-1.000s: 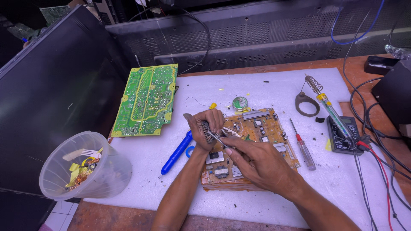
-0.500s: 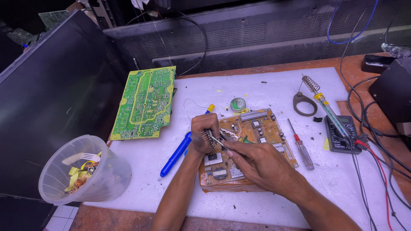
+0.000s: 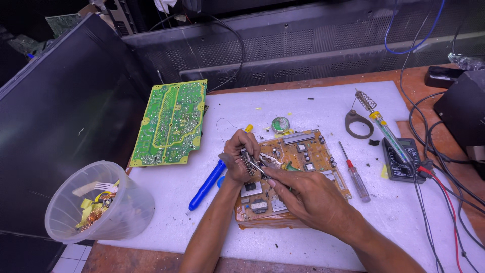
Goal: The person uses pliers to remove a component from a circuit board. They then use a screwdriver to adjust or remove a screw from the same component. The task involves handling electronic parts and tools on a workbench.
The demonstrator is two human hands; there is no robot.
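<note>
A brown circuit board (image 3: 316,151) lies on the white mat in front of me. My left hand (image 3: 240,159) pinches a small dark ribbed part (image 3: 247,163) at the board's left edge. My right hand (image 3: 305,197) rests over the board's near half. It grips slim metal pliers (image 3: 263,165), whose tips reach the ribbed part between my left fingers. A blue desoldering pump (image 3: 207,184) lies just left of my left wrist.
A green circuit board (image 3: 172,124) lies at the mat's left edge. A clear plastic tub (image 3: 101,212) of scraps stands at the front left. A solder tin (image 3: 280,124), a red-tipped screwdriver (image 3: 353,174), a soldering iron (image 3: 386,130) on its stand, a multimeter (image 3: 401,161) and cables are to the right.
Both hands stay on the brown board with barely any shift. The plier tips have closed in slightly on the part in my left fingers.
</note>
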